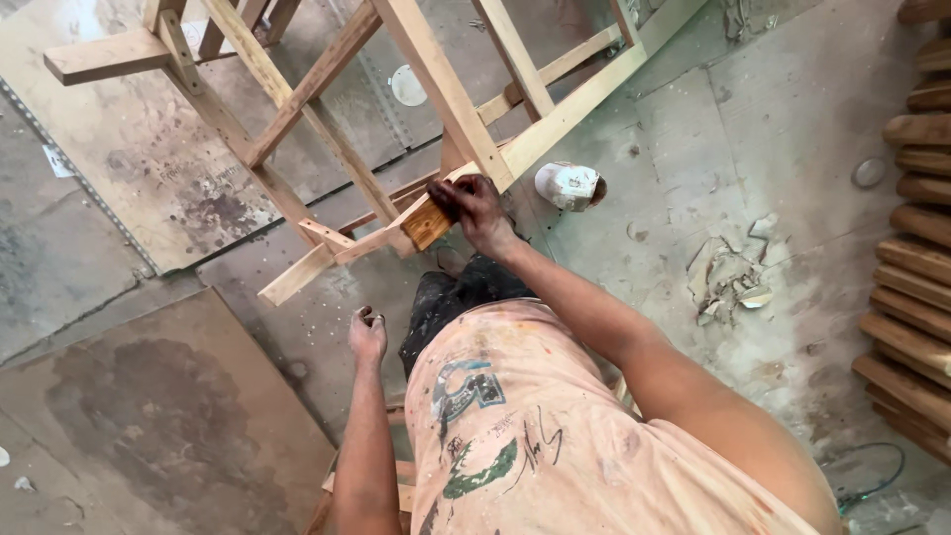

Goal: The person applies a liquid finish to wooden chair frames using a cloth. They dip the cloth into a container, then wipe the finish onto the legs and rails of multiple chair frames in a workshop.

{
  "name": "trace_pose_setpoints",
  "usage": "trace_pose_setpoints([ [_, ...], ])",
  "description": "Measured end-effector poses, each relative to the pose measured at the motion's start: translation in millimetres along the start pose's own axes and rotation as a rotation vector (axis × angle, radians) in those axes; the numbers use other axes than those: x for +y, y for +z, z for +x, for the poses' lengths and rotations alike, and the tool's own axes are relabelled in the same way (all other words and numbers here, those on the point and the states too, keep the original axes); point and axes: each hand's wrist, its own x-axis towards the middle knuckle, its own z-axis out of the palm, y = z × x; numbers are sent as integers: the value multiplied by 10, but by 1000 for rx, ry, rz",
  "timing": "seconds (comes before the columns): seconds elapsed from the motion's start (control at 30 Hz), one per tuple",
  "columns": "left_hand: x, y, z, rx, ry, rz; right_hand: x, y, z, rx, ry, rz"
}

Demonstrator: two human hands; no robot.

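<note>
Right hand (pixel 475 210) at centre of frame, fingers closed around a small wooden block (pixel 428 224), pressed against a lower rail of the bare timber frame (pixel 446 94). Block at the left edge of that grip, touching the rail. Left hand (pixel 368 334) hung lower, centre-left, fingers curled loosely; could not tell whether anything was held. Frame of pale, unfinished wood, tilted, filling the upper half. White round container (pixel 569 185) on the floor just right of the right hand, lying on its side. Scraps of torn paper (pixel 731 272) right of centre. Stack of rounded wooden pieces (pixel 916 248) along the right edge. Stained plywood sheets (pixel 149 149) at left.
</note>
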Motion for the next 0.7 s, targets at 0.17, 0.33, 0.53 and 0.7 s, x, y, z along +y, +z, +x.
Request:
trace_pose_setpoints([
  [0.17, 257, 272, -107, 11, 87, -62, 454, -118, 122, 103, 113, -196],
  [0.33, 496, 480, -124, 22, 154, -138, 527, -175, -153, 76, 195, -235],
  [0.53, 522, 485, -181, 69, 162, -155, 581, -399, -484, -110, 464, 121],
  [0.7, 408, 501, -245, 64, 60, -85, 650, -303, -329, -85, 250, -18],
])
